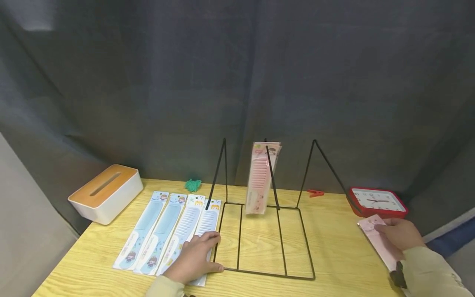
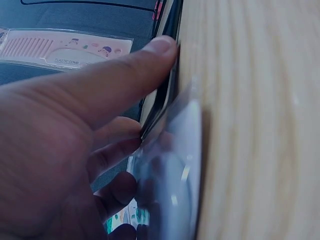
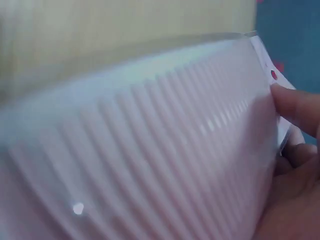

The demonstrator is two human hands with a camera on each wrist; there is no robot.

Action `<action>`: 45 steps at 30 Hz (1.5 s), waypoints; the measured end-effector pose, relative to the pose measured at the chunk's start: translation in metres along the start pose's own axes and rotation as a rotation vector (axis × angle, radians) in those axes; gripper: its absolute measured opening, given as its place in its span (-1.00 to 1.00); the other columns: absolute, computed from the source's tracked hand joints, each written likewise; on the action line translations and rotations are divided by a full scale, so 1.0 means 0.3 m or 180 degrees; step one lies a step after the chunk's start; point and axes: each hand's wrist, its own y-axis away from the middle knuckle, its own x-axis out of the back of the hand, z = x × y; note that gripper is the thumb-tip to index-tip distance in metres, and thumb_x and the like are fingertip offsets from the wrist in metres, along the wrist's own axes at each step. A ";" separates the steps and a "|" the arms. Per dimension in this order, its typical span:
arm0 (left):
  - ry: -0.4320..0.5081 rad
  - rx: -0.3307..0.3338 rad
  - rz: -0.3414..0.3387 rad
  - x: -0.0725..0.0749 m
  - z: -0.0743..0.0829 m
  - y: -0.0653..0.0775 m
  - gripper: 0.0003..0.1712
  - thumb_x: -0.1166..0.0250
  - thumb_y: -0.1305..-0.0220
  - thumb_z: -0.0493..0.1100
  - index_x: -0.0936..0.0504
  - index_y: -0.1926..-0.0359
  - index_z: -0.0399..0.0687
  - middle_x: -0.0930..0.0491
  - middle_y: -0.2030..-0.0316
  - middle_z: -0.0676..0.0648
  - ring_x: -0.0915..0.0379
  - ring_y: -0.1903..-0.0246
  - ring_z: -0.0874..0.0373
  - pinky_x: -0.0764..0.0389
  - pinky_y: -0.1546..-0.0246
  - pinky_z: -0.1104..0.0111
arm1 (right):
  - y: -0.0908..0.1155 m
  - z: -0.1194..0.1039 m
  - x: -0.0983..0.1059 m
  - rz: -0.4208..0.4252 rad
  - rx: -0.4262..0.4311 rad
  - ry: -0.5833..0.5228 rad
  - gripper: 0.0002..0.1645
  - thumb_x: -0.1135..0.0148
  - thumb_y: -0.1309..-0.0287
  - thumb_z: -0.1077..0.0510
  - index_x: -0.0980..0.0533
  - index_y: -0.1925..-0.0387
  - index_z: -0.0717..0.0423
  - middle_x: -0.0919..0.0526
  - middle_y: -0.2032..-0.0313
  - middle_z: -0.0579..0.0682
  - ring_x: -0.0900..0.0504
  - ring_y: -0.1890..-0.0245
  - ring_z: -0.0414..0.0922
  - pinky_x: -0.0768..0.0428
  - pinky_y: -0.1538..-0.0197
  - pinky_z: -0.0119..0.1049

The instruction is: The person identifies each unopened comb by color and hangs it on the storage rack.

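My right hand [image 1: 402, 233] pinches a pink comb in flat clear packaging [image 1: 382, 243] at its top end, near the table's right edge. In the right wrist view the comb's teeth fill much of the picture, with the thumb on the card. My left hand [image 1: 196, 255] rests at the left front corner of a black wire display rack [image 1: 259, 272], thumb and forefinger spread against the wire. Beneath that hand lies a packaged blue comb [image 1: 208, 220], partly covered. More packaged pink combs [image 1: 259, 177] hang upright on the rack's middle prong.
Several packaged blue combs [image 1: 159, 231] lie side by side left of the rack. A white tissue box with a wooden lid [image 1: 107, 194], green string [image 1: 193, 185], a red clip [image 1: 315, 193] and a red-framed clock [image 1: 378, 202] stand along the back, before a dark curtain [image 1: 185, 82].
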 end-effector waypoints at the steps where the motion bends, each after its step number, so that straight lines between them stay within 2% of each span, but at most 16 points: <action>1: 0.0010 0.0007 -0.0004 0.000 -0.002 0.000 0.02 -0.50 0.03 0.31 -0.47 -0.37 -0.13 -0.36 -0.39 -0.04 -0.33 -0.23 -0.13 -0.36 -0.01 -0.11 | 0.008 -0.041 -0.004 -0.0012 0.0037 -0.0108 -0.21 -0.18 -0.32 -0.14 -0.40 -0.08 0.60 -0.49 -0.07 0.56 -0.45 -0.03 0.45 -0.42 -0.02 0.27; 5: 0.0052 0.0026 -0.0016 -0.004 -0.007 0.001 0.01 -0.51 0.03 0.30 -0.47 -0.36 -0.12 -0.36 -0.39 -0.04 -0.33 -0.23 -0.15 -0.35 -0.02 -0.15 | 0.069 -0.233 -0.036 -0.0107 0.0341 -0.0491 -0.21 -0.13 -0.39 -0.19 -0.39 -0.19 0.51 -0.41 -0.21 0.52 -0.40 -0.16 0.39 -0.37 -0.12 0.27; 7: 0.0059 0.0025 -0.0011 -0.007 -0.007 0.003 0.01 -0.51 0.04 0.30 -0.47 -0.37 -0.12 -0.36 -0.39 -0.04 -0.33 -0.23 -0.16 -0.36 -0.03 -0.16 | 0.127 -0.348 -0.052 -0.0147 0.0491 -0.0630 -0.22 -0.14 -0.38 -0.23 -0.42 -0.22 0.40 -0.44 -0.23 0.45 -0.45 -0.14 0.31 -0.46 -0.07 0.15; 9: 0.0053 0.0013 -0.0003 -0.010 -0.007 0.004 0.02 -0.51 0.04 0.30 -0.46 -0.37 -0.12 -0.36 -0.39 -0.04 -0.33 -0.22 -0.16 -0.36 -0.03 -0.15 | 0.203 -0.467 -0.066 -0.0105 0.0741 -0.0753 -0.34 -0.19 -0.37 -0.20 -0.49 -0.15 0.28 -0.56 -0.13 0.33 -0.53 -0.01 0.16 -0.53 0.05 -0.04; 12: 0.0051 0.0002 0.0010 -0.010 -0.005 0.004 0.02 -0.51 0.04 0.30 -0.46 -0.37 -0.13 -0.36 -0.40 -0.05 -0.33 -0.23 -0.16 -0.36 -0.03 -0.15 | 0.334 -0.635 -0.080 0.0062 0.1222 -0.1060 -0.62 -0.26 -0.36 -0.08 -0.58 0.05 0.14 -0.68 0.07 0.08 -0.56 0.20 -0.12 -0.53 0.27 -0.30; 16: 0.0062 -0.0010 0.0014 -0.003 -0.002 0.002 0.02 -0.51 0.03 0.29 -0.46 -0.37 -0.13 -0.36 -0.39 -0.05 -0.33 -0.22 -0.15 -0.36 -0.01 -0.13 | 0.501 -0.802 -0.088 0.0218 0.2159 -0.1751 -0.97 -0.27 -0.32 0.27 -0.59 0.22 0.15 -0.70 0.23 -0.03 -0.62 0.29 -0.23 -0.60 0.28 -0.37; 19: 0.0070 -0.0012 -0.0006 0.000 -0.002 0.001 0.02 -0.50 0.03 0.30 -0.46 -0.37 -0.13 -0.36 -0.39 -0.04 -0.33 -0.22 -0.14 -0.36 0.00 -0.11 | 0.596 -0.877 -0.081 0.0146 0.2667 -0.2250 -0.83 -0.23 -0.26 0.45 -0.57 0.23 0.16 -0.70 0.23 -0.01 -0.65 0.26 -0.20 -0.61 0.23 -0.39; 21: 0.0082 0.0002 -0.0026 0.002 -0.003 0.000 0.02 -0.50 0.03 0.31 -0.46 -0.37 -0.12 -0.35 -0.40 -0.04 -0.32 -0.22 -0.15 -0.36 0.01 -0.12 | 0.636 -0.910 -0.075 0.0105 0.2852 -0.2475 -0.76 -0.19 -0.22 0.53 -0.56 0.21 0.19 -0.68 0.22 0.01 -0.64 0.26 -0.17 -0.61 0.24 -0.38; 24: 0.0079 0.0006 -0.0029 0.003 -0.005 -0.002 0.03 -0.50 0.03 0.31 -0.46 -0.38 -0.12 -0.35 -0.40 -0.04 -0.32 -0.22 -0.16 -0.36 0.01 -0.13 | 0.665 -0.943 -0.068 0.0118 0.2860 -0.2678 -0.74 -0.17 -0.22 0.55 -0.55 0.20 0.19 -0.67 0.21 0.02 -0.63 0.27 -0.16 -0.61 0.27 -0.37; 29: 0.0084 -0.0004 -0.0014 -0.001 -0.007 -0.002 0.03 -0.50 0.03 0.32 -0.46 -0.37 -0.12 -0.35 -0.40 -0.04 -0.31 -0.24 -0.15 -0.35 -0.01 -0.14 | 0.661 -0.972 -0.069 0.0218 0.2848 -0.2828 -0.77 -0.18 -0.20 0.56 -0.54 0.22 0.24 -0.66 0.27 0.02 -0.60 0.34 -0.18 -0.59 0.35 -0.36; 35: 0.0096 -0.0016 -0.0003 0.000 -0.003 0.000 0.02 -0.51 0.03 0.30 -0.46 -0.37 -0.13 -0.36 -0.39 -0.05 -0.31 -0.24 -0.15 -0.35 -0.01 -0.14 | 0.632 -0.992 -0.074 0.0376 0.2596 -0.2674 -0.87 -0.24 -0.22 0.49 -0.54 0.25 0.27 -0.67 0.30 -0.01 -0.57 0.41 -0.21 -0.58 0.42 -0.37; 40: 0.0087 -0.0018 -0.0008 0.001 -0.001 -0.001 0.01 -0.52 0.04 0.28 -0.47 -0.36 -0.14 -0.36 -0.39 -0.05 -0.32 -0.23 -0.13 -0.35 0.01 -0.10 | 0.559 -1.023 -0.078 0.0444 0.2249 -0.2472 -0.96 -0.24 -0.27 0.41 -0.54 0.24 0.32 -0.65 0.30 0.00 -0.56 0.38 -0.20 -0.59 0.36 -0.38; 45: 0.0058 -0.0019 0.0045 -0.006 -0.001 -0.001 0.01 -0.53 0.05 0.27 -0.47 -0.35 -0.16 -0.37 -0.39 -0.06 -0.33 -0.22 -0.14 -0.36 -0.01 -0.10 | 0.433 -1.071 -0.091 0.0418 0.1821 -0.2616 -0.86 -0.24 -0.35 0.27 -0.55 0.19 0.33 -0.63 0.27 0.08 -0.53 0.37 -0.16 -0.56 0.38 -0.38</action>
